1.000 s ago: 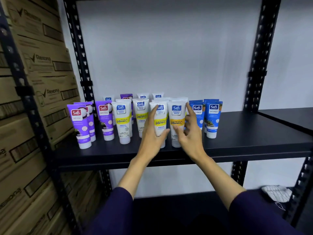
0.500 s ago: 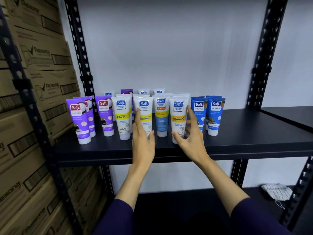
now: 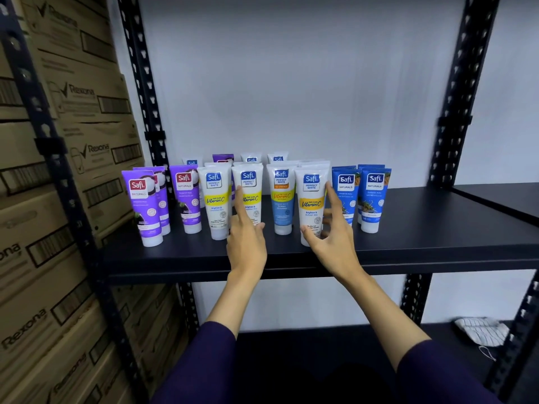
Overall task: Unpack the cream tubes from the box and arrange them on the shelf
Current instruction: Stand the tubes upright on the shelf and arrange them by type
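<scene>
Tubes [image 3: 216,199]: purple, white-yellow, blue; upright on shelf [image 3: 423,228].
Left hand [image 3: 246,243]: fingers straight, touching a white tube [image 3: 248,188].
Right hand [image 3: 332,237]: curled around another white tube [image 3: 311,196].

Left hand [image 3: 246,240] has shifted left onto the second white tube [image 3: 248,193]

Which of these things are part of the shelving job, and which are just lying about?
Part of the job:
- cream tubes standing in rows
- shelf under them
- left hand touching a tube
- right hand round another

Lying about:
- stacked cardboard boxes
- white cloth on the lower shelf
</scene>
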{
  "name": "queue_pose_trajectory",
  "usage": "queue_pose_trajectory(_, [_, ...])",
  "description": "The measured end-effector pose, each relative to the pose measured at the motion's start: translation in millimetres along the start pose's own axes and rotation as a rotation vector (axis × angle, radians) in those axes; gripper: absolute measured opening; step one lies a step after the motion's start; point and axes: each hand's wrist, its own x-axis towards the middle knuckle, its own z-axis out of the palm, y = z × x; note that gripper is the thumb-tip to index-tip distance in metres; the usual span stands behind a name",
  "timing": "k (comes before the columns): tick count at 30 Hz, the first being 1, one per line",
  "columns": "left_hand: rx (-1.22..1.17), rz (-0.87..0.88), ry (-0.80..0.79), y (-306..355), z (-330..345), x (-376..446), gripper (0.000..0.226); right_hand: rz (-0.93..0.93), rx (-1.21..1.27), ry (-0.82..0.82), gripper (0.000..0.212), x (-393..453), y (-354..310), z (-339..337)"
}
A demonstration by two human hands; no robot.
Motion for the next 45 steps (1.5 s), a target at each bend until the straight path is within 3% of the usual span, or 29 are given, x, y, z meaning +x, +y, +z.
queue_pose_trajectory(6, [0.02,0.009,0.038,1,2,-7,0.083,-0.012,-0.051,0.044,0.093,-3,0,5])
queue_pose_trajectory(10, [-0.028,0.199,0.173,10,13,-24,0.047,-0.001,-0.061,0.096,0.091,-3,-4,2])
queue_pose_trajectory(17, [-0.016,0.388,-0.193,61,56,-38,0.02,-0.011,-0.169,0.231,0.088,-1,-16,-71])
queue_pose_trajectory(23, [0.107,0.539,-0.454,89,92,-49,0.029,0.069,-0.357,0.224,0.088,4,0,-142])
queue_pose_trajectory(27, [0.174,0.5,-0.452,91,97,-52,0.032,0.147,-0.355,0.217,0.086,-4,18,-159])
queue_pose_trajectory(37, [0.217,0.451,-0.424,91,99,-54,0.036,0.094,-0.554,0.346,0.09,-3,27,-145])
queue_pose_trajectory(45, [0.214,0.42,-0.44,91,98,-54,0.034,0.287,-0.656,0.202,0.095,48,45,-143])
